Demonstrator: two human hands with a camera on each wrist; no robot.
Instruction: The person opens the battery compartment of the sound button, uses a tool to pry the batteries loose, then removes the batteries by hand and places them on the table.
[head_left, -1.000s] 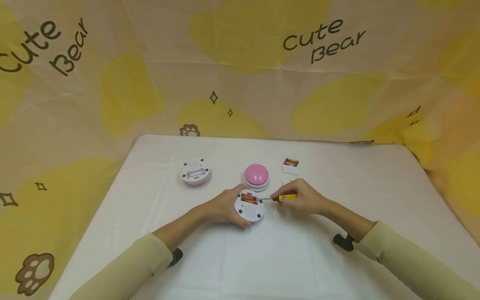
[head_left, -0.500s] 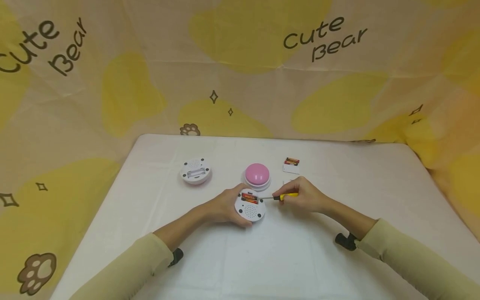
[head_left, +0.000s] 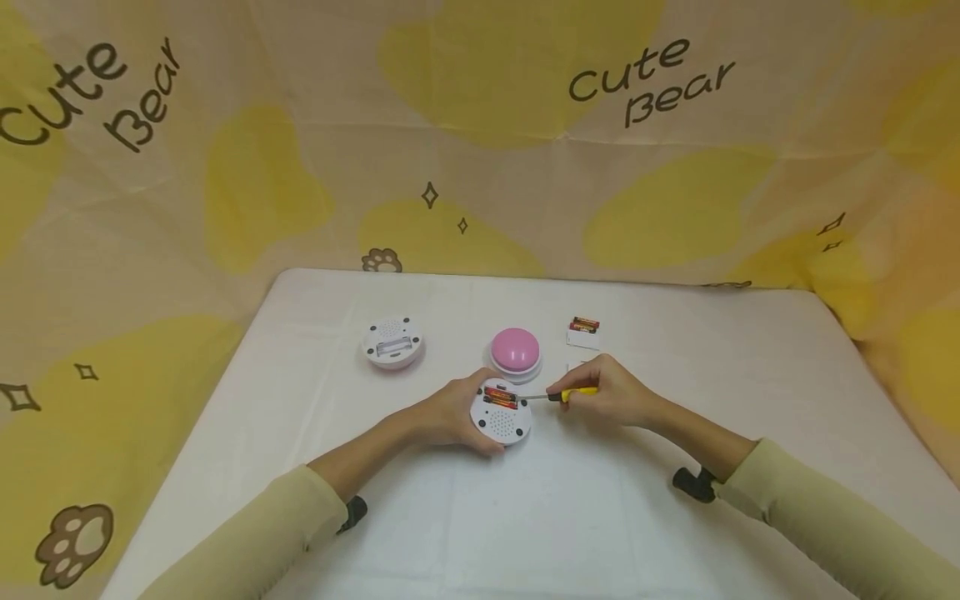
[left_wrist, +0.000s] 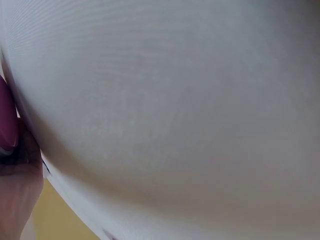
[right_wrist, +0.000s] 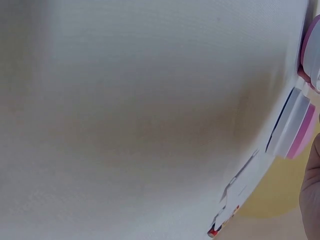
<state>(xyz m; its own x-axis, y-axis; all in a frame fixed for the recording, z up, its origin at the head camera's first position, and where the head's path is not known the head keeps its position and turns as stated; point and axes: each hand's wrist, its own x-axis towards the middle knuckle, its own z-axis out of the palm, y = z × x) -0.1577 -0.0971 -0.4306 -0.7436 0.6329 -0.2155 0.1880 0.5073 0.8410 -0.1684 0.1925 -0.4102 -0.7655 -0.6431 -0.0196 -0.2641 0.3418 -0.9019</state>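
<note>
My left hand [head_left: 450, 412] grips a round white push-button device [head_left: 501, 425] by its edge, its underside turned up. Two red-and-black batteries [head_left: 500, 397] lie side by side in its uncovered compartment. From the right, my right hand [head_left: 611, 392] pinches a screwdriver [head_left: 577, 394] by its yellow handle. The metal shaft runs left, its tip at the compartment's right end. In the left wrist view, the device's pink dome [left_wrist: 7, 117] shows at the left edge beside my fingers. The right wrist view catches only part of my right hand [right_wrist: 311, 192]; the screwdriver is barely seen there.
A second device stands pink dome up [head_left: 514, 349] just behind my left hand. Another lies upside down [head_left: 392, 344] at back left, its battery compartment bare. More batteries [head_left: 584, 325] lie by a white piece [head_left: 582, 340] at back right. A printed cloth [head_left: 480, 150] hangs behind the table.
</note>
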